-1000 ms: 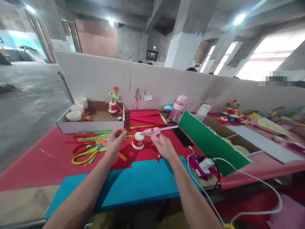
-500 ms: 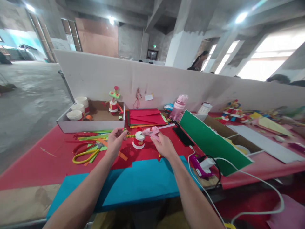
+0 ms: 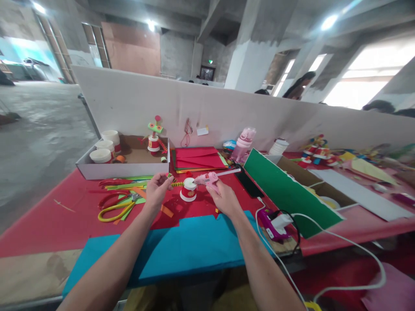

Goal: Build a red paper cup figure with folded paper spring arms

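An upside-down red and white paper cup [image 3: 188,194] stands on the red table cover between my hands. A yellow-and-green folded paper strip [image 3: 177,184] sticks out from its left side. My right hand [image 3: 223,197] is wrapped round a pink hot glue gun [image 3: 207,179]. The gun's nozzle points left, at the cup's white top; whether it touches I cannot tell. To the cup's left, my left hand [image 3: 157,190] pinches a small green piece of paper [image 3: 169,175] between thumb and fingers. Part of that piece is hidden by the fingertips.
Yellow-handled scissors [image 3: 115,212] lie left among paper strips. Behind them, a shallow box [image 3: 126,171] holds paper cups and a finished cup figure [image 3: 154,144]. Red paper sheets [image 3: 197,158] lie at the back. Right are a phone [image 3: 249,185], power strip [image 3: 274,226] and green board [image 3: 288,194].
Both hands, the glue gun and the cup stay almost where they were. In the background, beyond the white partition, a person has shifted to the right.
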`<action>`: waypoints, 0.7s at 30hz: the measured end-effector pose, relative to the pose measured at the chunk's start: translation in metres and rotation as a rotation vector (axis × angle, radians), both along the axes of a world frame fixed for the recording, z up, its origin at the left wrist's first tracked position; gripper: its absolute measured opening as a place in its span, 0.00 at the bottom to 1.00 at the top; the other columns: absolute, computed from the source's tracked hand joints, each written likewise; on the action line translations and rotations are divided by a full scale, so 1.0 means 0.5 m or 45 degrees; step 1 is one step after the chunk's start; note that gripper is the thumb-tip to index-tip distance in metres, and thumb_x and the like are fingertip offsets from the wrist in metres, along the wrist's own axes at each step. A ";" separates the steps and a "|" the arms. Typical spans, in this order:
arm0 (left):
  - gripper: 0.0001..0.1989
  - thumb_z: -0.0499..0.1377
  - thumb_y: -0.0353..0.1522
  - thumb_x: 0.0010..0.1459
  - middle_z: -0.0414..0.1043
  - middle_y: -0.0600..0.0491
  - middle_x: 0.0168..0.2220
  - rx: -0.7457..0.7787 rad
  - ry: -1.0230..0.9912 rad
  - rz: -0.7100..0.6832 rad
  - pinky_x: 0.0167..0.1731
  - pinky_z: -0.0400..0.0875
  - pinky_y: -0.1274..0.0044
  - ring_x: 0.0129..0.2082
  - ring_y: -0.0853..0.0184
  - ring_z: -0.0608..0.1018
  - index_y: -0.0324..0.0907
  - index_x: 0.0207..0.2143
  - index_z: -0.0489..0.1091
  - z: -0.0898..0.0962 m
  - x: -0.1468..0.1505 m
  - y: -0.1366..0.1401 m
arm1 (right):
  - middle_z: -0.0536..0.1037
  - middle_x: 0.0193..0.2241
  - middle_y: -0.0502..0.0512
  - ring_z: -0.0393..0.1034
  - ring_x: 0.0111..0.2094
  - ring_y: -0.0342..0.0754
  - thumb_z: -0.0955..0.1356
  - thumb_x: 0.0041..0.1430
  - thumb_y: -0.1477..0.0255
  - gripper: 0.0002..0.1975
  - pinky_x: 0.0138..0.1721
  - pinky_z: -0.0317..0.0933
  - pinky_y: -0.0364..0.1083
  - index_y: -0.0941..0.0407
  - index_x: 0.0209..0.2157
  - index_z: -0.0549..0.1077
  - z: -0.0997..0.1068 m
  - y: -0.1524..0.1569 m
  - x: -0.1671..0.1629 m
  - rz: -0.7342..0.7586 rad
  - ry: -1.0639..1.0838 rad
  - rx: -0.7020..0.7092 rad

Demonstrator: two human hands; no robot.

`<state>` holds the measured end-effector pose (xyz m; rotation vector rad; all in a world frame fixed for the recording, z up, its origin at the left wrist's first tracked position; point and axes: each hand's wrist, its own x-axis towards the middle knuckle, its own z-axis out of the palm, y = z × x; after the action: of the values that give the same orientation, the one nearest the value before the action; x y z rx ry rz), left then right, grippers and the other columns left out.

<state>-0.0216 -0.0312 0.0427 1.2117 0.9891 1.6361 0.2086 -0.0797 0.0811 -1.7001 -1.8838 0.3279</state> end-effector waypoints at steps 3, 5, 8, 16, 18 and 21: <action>0.13 0.66 0.39 0.50 0.67 0.59 0.18 0.000 0.012 -0.003 0.26 0.64 0.80 0.19 0.73 0.70 0.40 0.33 0.69 0.000 0.000 0.000 | 0.79 0.42 0.62 0.74 0.46 0.55 0.61 0.63 0.62 0.16 0.40 0.61 0.44 0.56 0.47 0.69 -0.005 0.000 0.002 0.028 0.040 0.016; 0.13 0.66 0.38 0.49 0.67 0.59 0.18 -0.007 0.012 -0.005 0.25 0.64 0.80 0.19 0.73 0.69 0.40 0.33 0.69 0.001 0.000 -0.001 | 0.79 0.41 0.62 0.74 0.44 0.55 0.62 0.62 0.62 0.15 0.39 0.61 0.44 0.56 0.45 0.70 -0.009 0.003 0.005 0.035 0.080 0.036; 0.13 0.66 0.38 0.49 0.67 0.59 0.17 -0.014 0.015 -0.002 0.26 0.64 0.80 0.19 0.73 0.69 0.40 0.32 0.69 0.005 0.000 -0.004 | 0.80 0.34 0.59 0.76 0.36 0.52 0.63 0.60 0.61 0.14 0.34 0.62 0.43 0.56 0.40 0.71 -0.013 0.004 0.013 0.018 0.246 0.041; 0.13 0.66 0.38 0.49 0.67 0.59 0.17 -0.029 0.011 0.008 0.25 0.64 0.79 0.19 0.73 0.69 0.40 0.32 0.69 0.010 0.005 -0.006 | 0.74 0.17 0.49 0.61 0.14 0.39 0.70 0.49 0.59 0.18 0.18 0.55 0.40 0.60 0.33 0.73 -0.050 0.011 0.076 -0.050 0.906 -0.158; 0.14 0.66 0.38 0.48 0.67 0.59 0.17 -0.030 0.003 0.011 0.25 0.65 0.79 0.19 0.73 0.69 0.40 0.32 0.69 0.009 0.006 -0.006 | 0.71 0.14 0.48 0.62 0.15 0.40 0.70 0.48 0.57 0.18 0.18 0.55 0.39 0.60 0.30 0.74 -0.073 0.029 0.106 -0.114 1.019 -0.168; 0.13 0.66 0.38 0.48 0.67 0.59 0.18 -0.029 -0.006 0.009 0.25 0.65 0.79 0.19 0.73 0.69 0.40 0.32 0.69 0.006 0.006 -0.006 | 0.75 0.20 0.51 0.64 0.17 0.41 0.69 0.48 0.59 0.16 0.19 0.57 0.40 0.59 0.30 0.73 -0.109 0.062 0.149 -0.330 1.071 -0.193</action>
<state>-0.0184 -0.0340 0.0457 1.1900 1.0078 1.6281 0.2832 -0.0488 0.0265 -1.5223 -1.0347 0.9253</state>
